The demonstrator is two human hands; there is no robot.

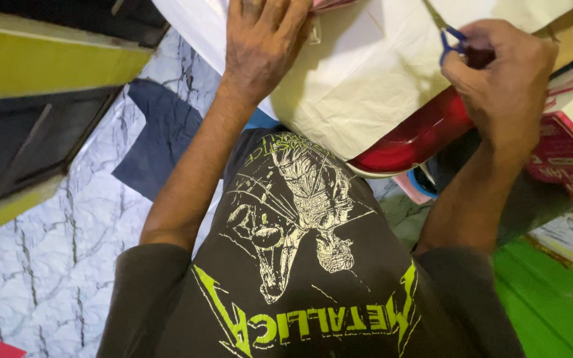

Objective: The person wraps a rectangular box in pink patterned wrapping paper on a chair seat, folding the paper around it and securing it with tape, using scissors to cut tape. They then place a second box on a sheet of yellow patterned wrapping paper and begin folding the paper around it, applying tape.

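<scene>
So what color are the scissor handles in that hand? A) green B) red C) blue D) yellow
C: the right hand is closed around scissors whose handle loops show blue, up by the cream paper sheet that the left hand presses flat.

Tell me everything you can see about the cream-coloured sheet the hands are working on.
The cream sheet looks like thin paper or fabric, matte and lightly creased, with a curved lower edge. It lies draped over a glossy red rounded object near the top of the view. The left hand presses flat on its upper part. The right hand holds blue-handled scissors at its right side; their blades are barely visible. Its upper edge runs out of view.
</scene>
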